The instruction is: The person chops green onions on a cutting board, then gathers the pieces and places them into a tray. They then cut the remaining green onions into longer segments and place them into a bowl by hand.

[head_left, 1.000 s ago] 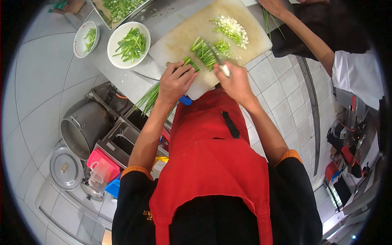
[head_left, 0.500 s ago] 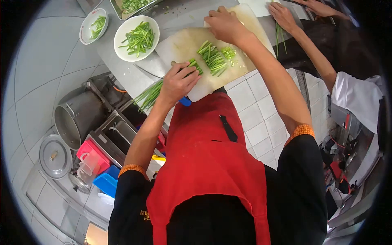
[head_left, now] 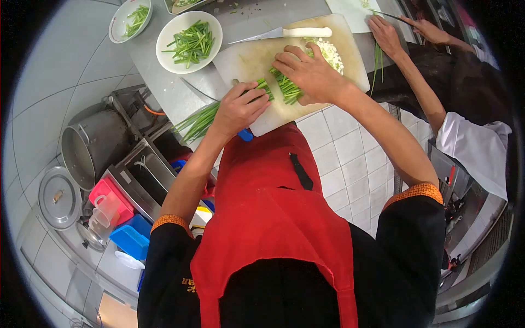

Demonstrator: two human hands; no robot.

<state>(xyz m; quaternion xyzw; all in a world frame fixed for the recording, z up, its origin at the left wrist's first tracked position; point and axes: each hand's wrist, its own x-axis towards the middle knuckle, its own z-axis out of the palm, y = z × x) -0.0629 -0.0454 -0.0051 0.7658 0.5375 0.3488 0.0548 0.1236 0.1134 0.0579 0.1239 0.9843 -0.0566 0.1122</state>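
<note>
On a pale cutting board [head_left: 242,62], my left hand [head_left: 241,111] is closed round a bunch of long green onions [head_left: 200,121], whose uncut ends hang off toward the lower left. My right hand [head_left: 314,76] reaches over a pile of cut green stalks [head_left: 287,89], its fingers curled around them; the fingertips are partly hidden. A white-handled knife [head_left: 307,32] lies along the board's far edge, its blade pointing left. Chopped white and green pieces [head_left: 331,54] sit at the board's right side, partly behind my right hand.
A white bowl [head_left: 190,42] of cut greens and a smaller bowl [head_left: 130,21] stand at the left. Another blade [head_left: 198,89] lies beside the board. At the right, a co-worker's hands [head_left: 386,36] cut greens on another board. A large pot [head_left: 98,147] is at lower left.
My right hand has let go of the knife at the board's far side and come back to the cut stalks. My left hand stays on the bunch.
</note>
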